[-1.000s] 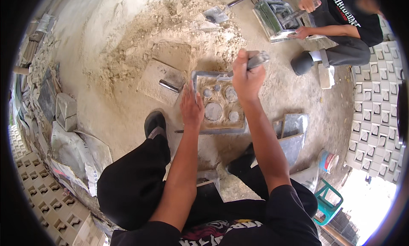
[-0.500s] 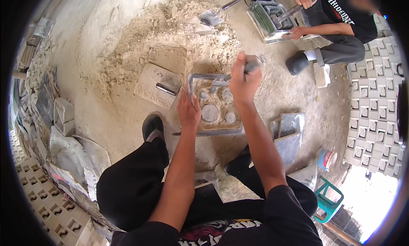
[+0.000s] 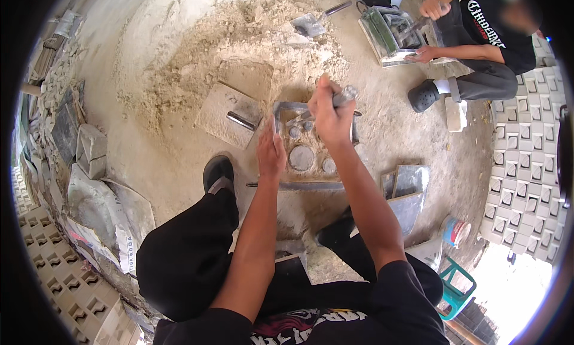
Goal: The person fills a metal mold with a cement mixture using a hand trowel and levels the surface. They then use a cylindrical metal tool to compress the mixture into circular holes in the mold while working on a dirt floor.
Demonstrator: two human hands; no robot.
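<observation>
My right hand is wrapped round the handle of a small trowel, held over the far right part of a grey metal moulding frame. Its blade is mostly hidden by the hand. Along the frame's left side rests my left hand, fingers stretched out flat. Packed sand fills the frame. Several round discs show in it, the largest being a pale disc near the middle. A thin rod end sticks out at the frame's near left corner.
Left of the frame lies a sandy board with a metal tube on it. Beyond is a sand heap with a shovel. A co-worker works at another frame. Grey panels and a green stool stand right.
My right hand has moved slightly left with the trowel. My left hand stays flat by the frame's left side. The whole view has shifted a little.
</observation>
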